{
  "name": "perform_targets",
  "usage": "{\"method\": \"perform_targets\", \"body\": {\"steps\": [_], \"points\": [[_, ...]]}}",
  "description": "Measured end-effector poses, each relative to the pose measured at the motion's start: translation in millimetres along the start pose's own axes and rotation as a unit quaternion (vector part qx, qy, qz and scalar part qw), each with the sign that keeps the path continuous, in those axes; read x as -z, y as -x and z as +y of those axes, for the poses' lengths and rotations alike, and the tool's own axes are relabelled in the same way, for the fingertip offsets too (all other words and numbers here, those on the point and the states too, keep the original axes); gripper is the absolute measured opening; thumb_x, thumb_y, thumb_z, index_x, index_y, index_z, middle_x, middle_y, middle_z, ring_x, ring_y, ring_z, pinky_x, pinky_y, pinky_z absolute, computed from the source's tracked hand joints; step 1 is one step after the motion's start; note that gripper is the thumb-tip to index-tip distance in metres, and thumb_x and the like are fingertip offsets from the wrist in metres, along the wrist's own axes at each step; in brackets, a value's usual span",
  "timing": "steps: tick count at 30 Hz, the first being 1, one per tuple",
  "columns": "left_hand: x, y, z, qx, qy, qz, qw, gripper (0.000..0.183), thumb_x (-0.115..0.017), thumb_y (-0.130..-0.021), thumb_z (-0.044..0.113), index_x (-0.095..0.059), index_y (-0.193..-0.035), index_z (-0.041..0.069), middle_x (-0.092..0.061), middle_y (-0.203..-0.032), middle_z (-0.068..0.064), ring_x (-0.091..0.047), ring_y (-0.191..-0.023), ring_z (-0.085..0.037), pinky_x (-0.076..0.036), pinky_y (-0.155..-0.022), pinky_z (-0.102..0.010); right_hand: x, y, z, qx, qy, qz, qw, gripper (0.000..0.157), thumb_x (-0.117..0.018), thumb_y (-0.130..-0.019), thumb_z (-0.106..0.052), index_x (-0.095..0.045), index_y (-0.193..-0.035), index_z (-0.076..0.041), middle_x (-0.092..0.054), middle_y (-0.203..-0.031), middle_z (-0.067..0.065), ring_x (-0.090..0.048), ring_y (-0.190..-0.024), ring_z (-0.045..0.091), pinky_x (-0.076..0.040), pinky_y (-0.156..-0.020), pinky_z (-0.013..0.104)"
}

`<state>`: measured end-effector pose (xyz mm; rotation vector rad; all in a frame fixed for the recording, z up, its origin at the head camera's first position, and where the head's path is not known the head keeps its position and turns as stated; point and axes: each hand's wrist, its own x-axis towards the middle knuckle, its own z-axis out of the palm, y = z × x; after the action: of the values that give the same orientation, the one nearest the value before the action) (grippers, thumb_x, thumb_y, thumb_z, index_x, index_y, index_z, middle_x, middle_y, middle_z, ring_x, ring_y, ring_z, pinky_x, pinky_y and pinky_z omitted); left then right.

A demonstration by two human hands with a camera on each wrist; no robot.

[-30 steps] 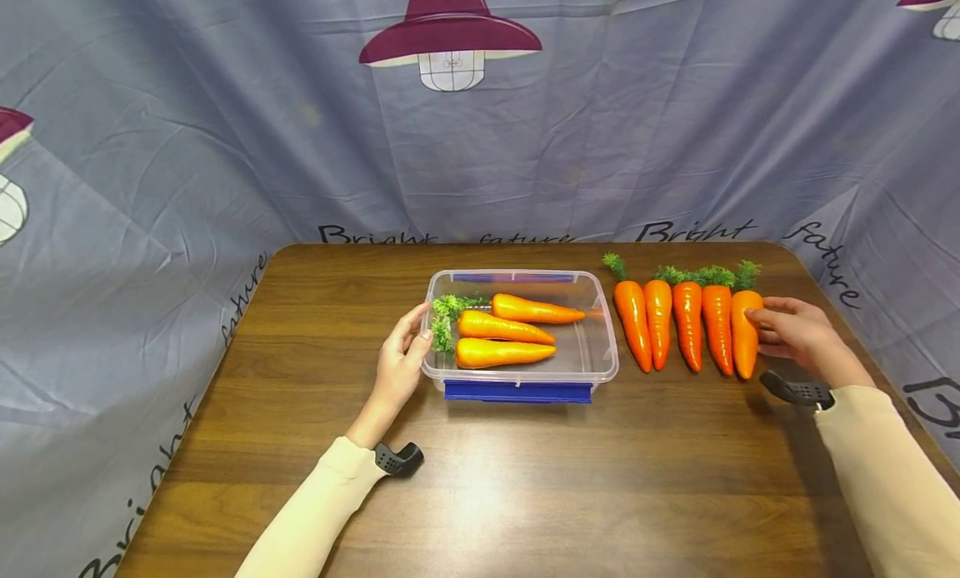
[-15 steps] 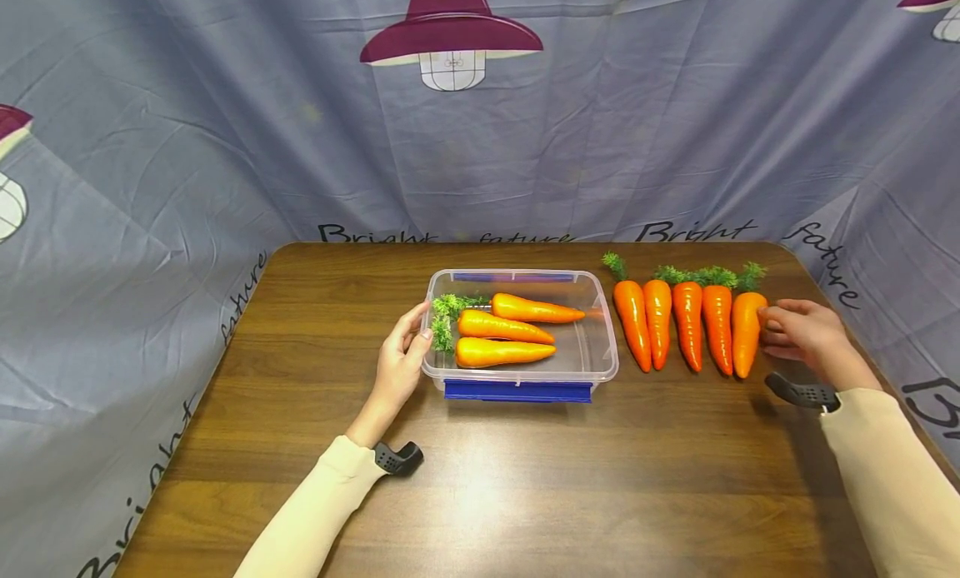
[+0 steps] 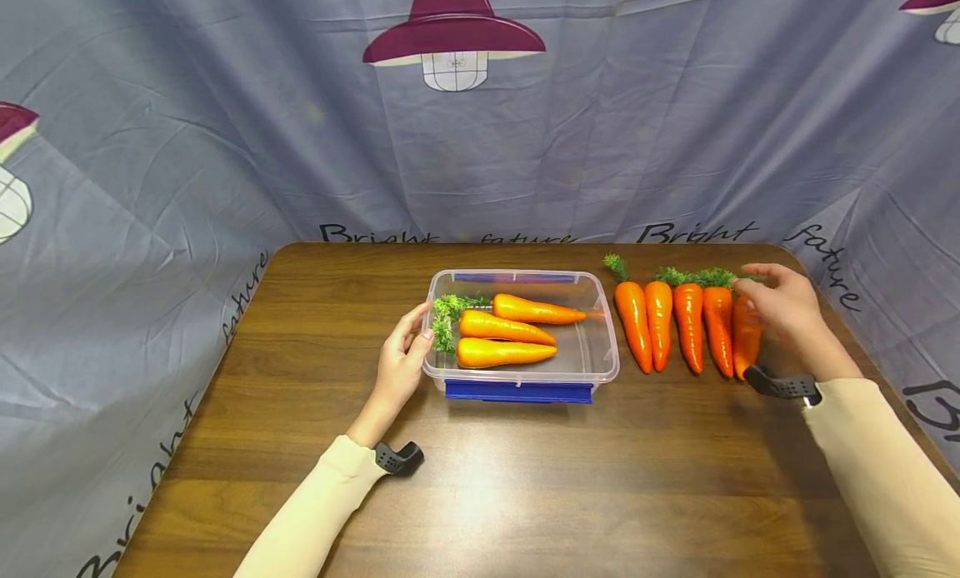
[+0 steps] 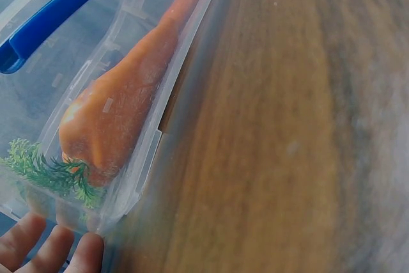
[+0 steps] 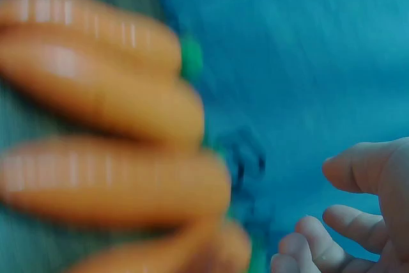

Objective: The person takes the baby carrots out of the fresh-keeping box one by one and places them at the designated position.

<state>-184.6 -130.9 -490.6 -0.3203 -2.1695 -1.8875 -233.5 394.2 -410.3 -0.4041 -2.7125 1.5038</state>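
A clear plastic food container (image 3: 585,360) with blue latches sits mid-table, three carrots (image 3: 506,353) with green tops lying inside. My left hand (image 3: 401,357) holds its left end, thumb at the rim; the left wrist view shows fingertips (image 4: 87,254) against the outer wall. A row of several carrots (image 3: 687,328) lies to the right of the container. Over the top of the rightmost carrot (image 3: 746,341) is my right hand (image 3: 787,303), hiding most of its greens. The right wrist view shows thumb and fingers spread apart, nothing between them.
The wooden table (image 3: 525,495) has rounded far corners. A grey-blue curtain (image 3: 570,145) printed with lamps and lettering hangs behind and along both sides. Each wrist carries a black camera mount (image 3: 401,459).
My right hand has moved from the right side of the rightmost carrot up to its leafy end, and that carrot now lies in shade. The left hand and container have stayed put.
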Motion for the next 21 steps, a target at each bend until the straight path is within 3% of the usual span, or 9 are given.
{"method": "perform_targets", "body": {"steps": [4,8,11,14,16,21], "points": [[0.2,0.4,0.2,0.0,0.002,0.0,1.0,0.046,-0.053,-0.099,0.002,-0.051,-0.145,-0.005,-0.053,-0.149,-0.026,-0.051,-0.133,-0.04,-0.042,-0.101,-0.012,-27.9,7.0,-40.1,0.068,0.032,-0.046,0.996,0.029,-0.061,-0.1,-0.027,-0.055,-0.126,-0.017,-0.057,-0.075,-0.02,-0.059,-0.063,0.001,-0.056,-0.056,0.022],[-0.5,0.1,0.1,-0.001,0.002,0.001,1.0,0.046,-0.053,-0.099,0.002,-0.05,-0.144,-0.005,-0.053,-0.149,-0.026,-0.051,-0.133,-0.039,-0.042,-0.101,-0.012,-55.9,11.8,-82.3,0.117,0.065,-0.093,0.987,0.05,-0.062,-0.1,-0.027,-0.05,-0.141,-0.001,-0.063,-0.083,-0.016,-0.06,-0.068,0.002,-0.055,-0.059,0.023],[-1.0,-0.2,-0.6,-0.003,0.005,0.001,1.0,0.046,-0.053,-0.099,0.002,-0.05,-0.144,-0.006,-0.052,-0.148,-0.027,-0.05,-0.134,-0.04,-0.042,-0.1,-0.012,-77.7,14.1,-108.0,0.138,0.088,-0.127,0.978,0.049,-0.063,-0.099,-0.028,-0.053,-0.141,-0.004,-0.072,-0.096,0.003,-0.062,-0.072,0.004,-0.057,-0.063,0.026],[-0.9,-0.3,-1.0,-0.004,0.009,0.001,1.0,0.046,-0.052,-0.099,0.001,-0.05,-0.144,-0.006,-0.052,-0.149,-0.027,-0.05,-0.134,-0.041,-0.043,-0.099,-0.011,-101.8,15.6,-126.1,0.159,0.108,-0.169,0.967,0.048,-0.062,-0.099,-0.026,-0.054,-0.141,-0.006,-0.072,-0.114,0.019,-0.064,-0.077,0.01,-0.058,-0.064,0.028],[-0.7,-0.2,-0.5,-0.005,0.008,0.001,1.0,0.046,-0.052,-0.099,0.001,-0.05,-0.144,-0.006,-0.052,-0.149,-0.027,-0.05,-0.134,-0.04,-0.043,-0.099,-0.011,-119.0,15.9,-134.5,0.174,0.125,-0.192,0.958,0.047,-0.062,-0.098,-0.025,-0.055,-0.141,-0.006,-0.071,-0.119,0.022,-0.067,-0.082,0.017,-0.057,-0.065,0.029],[-1.0,0.3,0.7,-0.001,0.008,0.002,1.0,0.046,-0.053,-0.099,0.002,-0.051,-0.144,-0.005,-0.054,-0.147,-0.026,-0.055,-0.127,-0.033,-0.045,-0.096,-0.012,-159.6,16.6,-146.6,0.216,0.176,-0.254,0.926,0.045,-0.066,-0.096,-0.023,-0.06,-0.137,-0.004,-0.073,-0.11,0.018,-0.067,-0.091,0.027,-0.053,-0.072,0.032]]}}
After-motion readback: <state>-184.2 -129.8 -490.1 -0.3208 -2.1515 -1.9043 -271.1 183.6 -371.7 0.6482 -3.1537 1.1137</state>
